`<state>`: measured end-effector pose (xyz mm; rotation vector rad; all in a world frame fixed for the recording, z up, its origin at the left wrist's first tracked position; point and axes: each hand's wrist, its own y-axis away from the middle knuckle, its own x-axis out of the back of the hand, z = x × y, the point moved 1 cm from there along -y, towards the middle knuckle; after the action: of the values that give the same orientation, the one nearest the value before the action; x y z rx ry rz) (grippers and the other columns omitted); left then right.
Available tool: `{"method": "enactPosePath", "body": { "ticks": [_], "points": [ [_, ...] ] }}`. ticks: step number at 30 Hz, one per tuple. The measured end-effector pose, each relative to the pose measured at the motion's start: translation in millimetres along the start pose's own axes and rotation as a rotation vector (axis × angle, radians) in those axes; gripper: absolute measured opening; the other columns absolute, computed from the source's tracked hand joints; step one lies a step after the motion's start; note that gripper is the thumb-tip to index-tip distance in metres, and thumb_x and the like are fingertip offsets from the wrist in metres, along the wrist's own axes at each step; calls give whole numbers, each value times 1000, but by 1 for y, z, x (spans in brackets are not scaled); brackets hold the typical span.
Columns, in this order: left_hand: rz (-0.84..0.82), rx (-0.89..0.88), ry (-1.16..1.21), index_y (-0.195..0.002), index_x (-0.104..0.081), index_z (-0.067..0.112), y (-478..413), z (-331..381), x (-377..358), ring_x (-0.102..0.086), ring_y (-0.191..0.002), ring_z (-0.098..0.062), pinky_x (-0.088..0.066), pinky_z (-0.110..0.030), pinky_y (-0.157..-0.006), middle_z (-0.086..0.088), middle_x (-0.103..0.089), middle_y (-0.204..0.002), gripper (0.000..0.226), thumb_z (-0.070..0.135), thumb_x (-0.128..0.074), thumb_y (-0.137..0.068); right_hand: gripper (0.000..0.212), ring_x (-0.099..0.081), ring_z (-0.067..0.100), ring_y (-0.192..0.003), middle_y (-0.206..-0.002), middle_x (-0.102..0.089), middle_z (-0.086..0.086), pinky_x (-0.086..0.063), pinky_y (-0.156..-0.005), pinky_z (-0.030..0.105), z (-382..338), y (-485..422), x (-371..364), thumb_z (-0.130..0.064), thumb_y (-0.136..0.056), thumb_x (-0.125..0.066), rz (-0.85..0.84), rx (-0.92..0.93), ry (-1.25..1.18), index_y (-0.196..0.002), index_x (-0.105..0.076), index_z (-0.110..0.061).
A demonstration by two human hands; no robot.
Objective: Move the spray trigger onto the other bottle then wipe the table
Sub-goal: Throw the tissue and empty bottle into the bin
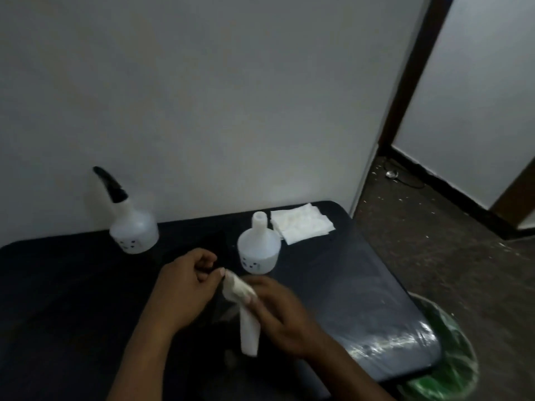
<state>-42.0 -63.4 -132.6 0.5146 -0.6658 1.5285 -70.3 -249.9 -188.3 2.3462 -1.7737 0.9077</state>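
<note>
Writing: no brand or word could be read; each bottle carried a few small dark marks low on its front, too small and blurred to make out.
Spray trigger (111, 183): black, seated on the neck of the left bottle (134, 230) at the back left of the table (347, 285), near the wall.
Trigger's axis: long axis tilted, running from the bottle neck at lower right up to a tip at upper left; the tip pointed up and left, toward the wall.
Left bottle: white, squat, upright.
Right bottle (258, 247): white, same shape, upright, neck bare and open at the top; it stood well apart from the left bottle and just behind the hands.
White cloth (237, 290): folded or rolled into a narrow strip, upper end bunched, lower end hanging down toward the near edge.
Right hand (280, 314): fingers curled round the bunched upper part of the cloth, gripping it; blurred.
Left hand (185, 287): fingers curled inward, thumb tip at the cloth's top end; I could not tell whether it pinched the cloth or only touched it.
Stack of white wipes (302, 222): flat on the back right of the table, just beside the right bottle.
Table: dark, with a glossy wrapped right end.
Green round object (451, 363): on the floor by the table's right corner, under shiny plastic.
</note>
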Motion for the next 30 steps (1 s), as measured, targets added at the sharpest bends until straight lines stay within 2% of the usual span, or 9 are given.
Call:
{"method": "enactPosePath", "body": {
  "ticks": [3, 6, 8, 10, 12, 16, 24, 27, 30],
  "points": [
    [45, -17, 61, -109, -62, 21, -28, 22, -32, -59, -79, 3, -40, -12, -63, 7, -63, -98, 34, 28, -76, -78, 41, -59, 10, -92, -98, -59, 0, -50, -78, 27, -7, -16, 41, -42, -98, -46, 219, -22, -77, -88, -71, -12],
    [102, 32, 121, -116, -58, 19, -50, 31, -56, -63, -86, -12, -46, -27, -70, 4, -61, -105, 51, 39, -79, -73, 31, -51, 4, -73, -80, -51, 0, -42, -64, 19, -4, -15, 82, -37, -96, -50, 427, -45, -180, -70, -61, -24],
    [135, 84, 130, -117, -57, 18, -63, 34, -68, -62, -88, -17, -46, -31, -75, 2, -61, -108, 60, 48, -78, -69, 33, -47, 2, -64, -70, -49, -5, -38, -57, 22, 1, -9, 105, -34, -96, -51, 550, -85, -228, -65, -56, -23],
    [139, 128, 132, -110, -59, 18, -75, 39, -80, -62, -92, -20, -48, -34, -80, 0, -61, -107, 63, 56, -78, -64, 36, -46, 8, -60, -66, -51, 0, -36, -55, 33, 10, -2, 125, -35, -96, -51, 623, -124, -291, -73, -61, -9],
    [121, 142, 86, -105, -63, 17, -82, 44, -89, -62, -92, -21, -49, -35, -80, 1, -64, -101, 60, 56, -80, -63, 33, -49, 9, -60, -65, -55, 0, -39, -54, 31, 18, 6, 140, -29, -98, -56, 682, -143, -373, -81, -66, -3],
    [109, 60, -86, -81, -68, 15, -91, 56, -98, -60, -72, -21, -36, -24, -53, 7, -59, -68, 35, 47, -80, -69, 10, -63, 2, -68, -78, -69, -2, -51, -60, 21, 27, 15, 165, -11, -96, -61, 808, -194, -556, -96, -71, -13],
    [117, -52, 31, -71, -66, 28, -88, 116, -105, -54, -64, 3, -40, -21, -55, 20, -59, -65, 24, 49, -80, -68, 19, -68, 8, -70, -80, -71, -1, -56, -57, 21, 28, 33, 202, -9, -97, -58, 899, -257, -797, -89, -72, -20],
    [65, -104, 162, -68, -67, 31, -77, 152, -111, -63, -67, -1, -45, -22, -56, 17, -67, -70, 20, 46, -80, -69, 23, -69, 14, -77, -81, -74, -2, -59, -69, 32, 28, 49, 219, -5, -96, -57, 882, -247, -782, -89, -73, -21],
    [2, -173, 197, -76, -72, 25, -63, 184, -120, -67, -69, -6, -51, -27, -59, 10, -72, -74, 23, 46, -78, -70, 29, -73, 11, -77, -82, -78, -4, -61, -70, 30, 31, 71, 242, -1, -95, -56, 830, -232, -719, -88, -74, -22]
  ]
}}
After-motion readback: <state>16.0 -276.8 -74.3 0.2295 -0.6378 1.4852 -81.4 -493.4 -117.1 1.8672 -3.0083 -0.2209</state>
